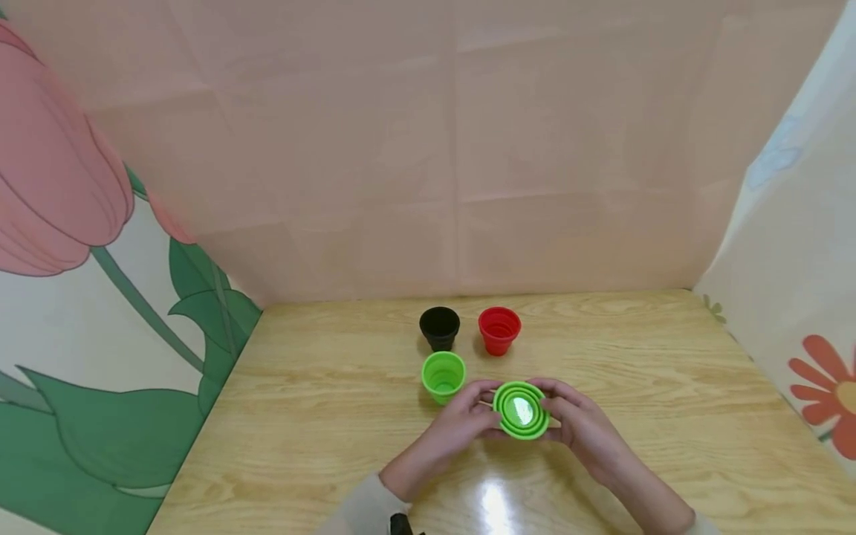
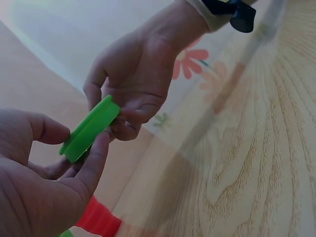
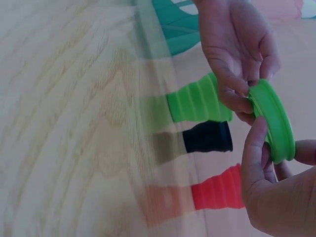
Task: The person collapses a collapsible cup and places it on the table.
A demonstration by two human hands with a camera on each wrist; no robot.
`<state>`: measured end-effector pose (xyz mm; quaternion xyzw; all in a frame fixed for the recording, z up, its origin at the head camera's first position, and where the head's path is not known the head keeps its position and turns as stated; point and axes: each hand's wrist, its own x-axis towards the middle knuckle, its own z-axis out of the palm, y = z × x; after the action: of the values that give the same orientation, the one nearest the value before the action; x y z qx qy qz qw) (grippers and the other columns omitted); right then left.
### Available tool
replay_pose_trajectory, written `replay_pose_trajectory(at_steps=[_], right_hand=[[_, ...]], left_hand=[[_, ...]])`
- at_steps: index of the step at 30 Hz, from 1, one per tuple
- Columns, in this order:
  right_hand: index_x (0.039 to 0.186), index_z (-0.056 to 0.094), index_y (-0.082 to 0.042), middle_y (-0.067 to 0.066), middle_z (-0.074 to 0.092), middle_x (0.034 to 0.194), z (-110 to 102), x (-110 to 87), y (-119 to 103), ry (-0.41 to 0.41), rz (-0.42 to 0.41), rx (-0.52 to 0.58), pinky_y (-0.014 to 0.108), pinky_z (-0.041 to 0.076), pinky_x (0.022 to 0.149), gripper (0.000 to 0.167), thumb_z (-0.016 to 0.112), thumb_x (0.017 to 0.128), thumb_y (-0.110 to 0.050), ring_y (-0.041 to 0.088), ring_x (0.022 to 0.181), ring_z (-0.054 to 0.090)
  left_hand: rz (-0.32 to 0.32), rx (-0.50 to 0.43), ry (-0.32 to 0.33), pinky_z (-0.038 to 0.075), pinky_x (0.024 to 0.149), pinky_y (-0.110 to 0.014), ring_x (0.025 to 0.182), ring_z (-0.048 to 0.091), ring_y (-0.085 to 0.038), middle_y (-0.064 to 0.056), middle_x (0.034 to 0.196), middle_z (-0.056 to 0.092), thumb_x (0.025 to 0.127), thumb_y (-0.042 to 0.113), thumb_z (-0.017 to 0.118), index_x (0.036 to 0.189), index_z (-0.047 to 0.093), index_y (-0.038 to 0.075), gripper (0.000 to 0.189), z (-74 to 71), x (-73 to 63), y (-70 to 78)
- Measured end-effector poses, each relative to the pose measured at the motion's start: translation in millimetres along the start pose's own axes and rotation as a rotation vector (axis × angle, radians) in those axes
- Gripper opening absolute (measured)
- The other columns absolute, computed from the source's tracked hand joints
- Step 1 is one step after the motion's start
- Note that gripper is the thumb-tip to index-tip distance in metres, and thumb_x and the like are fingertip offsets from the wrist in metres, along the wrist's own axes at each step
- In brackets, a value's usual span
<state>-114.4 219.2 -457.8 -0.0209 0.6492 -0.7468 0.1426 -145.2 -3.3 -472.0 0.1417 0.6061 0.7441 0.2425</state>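
Observation:
Between both hands, a green collapsible cup point(image 1: 521, 411) is held up above the table, folded flat into a disc of nested rings that faces the head camera. My left hand point(image 1: 461, 416) pinches its left edge, thumb on the upper rim and fingers beneath. On the opposite edge my right hand point(image 1: 585, 423) grips it the same way. Both wrist views show the folded cup point(image 2: 91, 129) side-on as a thin ring. Just left of the hands stands a second green cup point(image 1: 443, 375), extended and upright.
Behind the green cup stand an extended black cup point(image 1: 440, 328) and an extended red cup point(image 1: 499, 331), side by side. The wooden table point(image 1: 301, 416) meets a pink cloth backdrop point(image 1: 361, 163) at its far edge. Flower-printed cloths hang at left and right.

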Motion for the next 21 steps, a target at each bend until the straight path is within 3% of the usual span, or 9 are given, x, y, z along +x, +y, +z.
replay_pose_trajectory(at_steps=[6, 16, 21], right_hand=[[0.141, 0.049, 0.003, 0.001, 0.062, 0.122, -7, 4.7, 4, 0.042, 0.023, -0.028, 0.043, 0.06, 0.087, 0.041, 0.05, 0.104, -0.014, 0.016, 0.102, 0.065], [0.145, 0.047, 0.004, 0.008, 0.059, 0.127, -19, 14.5, 8, 0.09, 0.076, -0.077, 0.042, 0.059, 0.088, 0.047, 0.05, 0.101, -0.012, 0.018, 0.104, 0.064], [0.146, 0.046, 0.005, 0.008, 0.06, 0.128, -26, 19.3, 12, 0.095, 0.089, -0.093, 0.041, 0.06, 0.087, 0.049, 0.05, 0.099, -0.008, 0.019, 0.103, 0.065]], left_hand=[[-0.032, -0.006, 0.019, 0.061, 0.085, -0.035, 0.096, 0.064, -0.018, -0.013, 0.119, 0.057, 0.09, -0.001, 0.06, 0.141, 0.051, 0.002, 0.052, 1.2, 10.0, -5.1], [-0.015, 0.002, 0.039, 0.061, 0.085, -0.038, 0.095, 0.064, -0.018, -0.012, 0.114, 0.059, 0.089, -0.004, 0.058, 0.137, 0.054, 0.002, 0.048, 3.4, 25.9, -17.9], [-0.046, 0.01, 0.078, 0.061, 0.087, -0.04, 0.095, 0.064, -0.018, -0.011, 0.114, 0.06, 0.089, -0.005, 0.061, 0.136, 0.056, 0.003, 0.048, 5.4, 33.3, -24.3]])
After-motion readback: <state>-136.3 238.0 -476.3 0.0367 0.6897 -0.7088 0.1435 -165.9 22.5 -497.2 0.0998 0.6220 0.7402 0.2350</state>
